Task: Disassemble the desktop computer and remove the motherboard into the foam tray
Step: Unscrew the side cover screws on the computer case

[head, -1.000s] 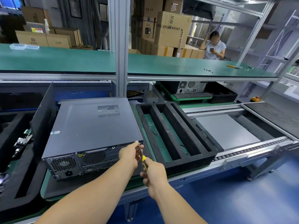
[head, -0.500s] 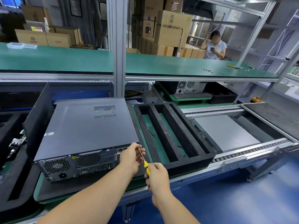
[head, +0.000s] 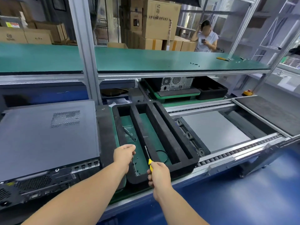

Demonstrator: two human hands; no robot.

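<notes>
both hands have shifted from the rear corner of the closed desktop computer (head: 47, 137) to above the foam tray (head: 164, 135) beside it, left hand (head: 124, 154) with fingers curled together, right hand (head: 158, 175) clamped on the yellow-handled screwdriver (head: 148, 157).

Both forearms reach forward; the left hand (head: 124, 153) curls loosely with fingertips pinched, the right hand (head: 158, 175) fisted.
</notes>
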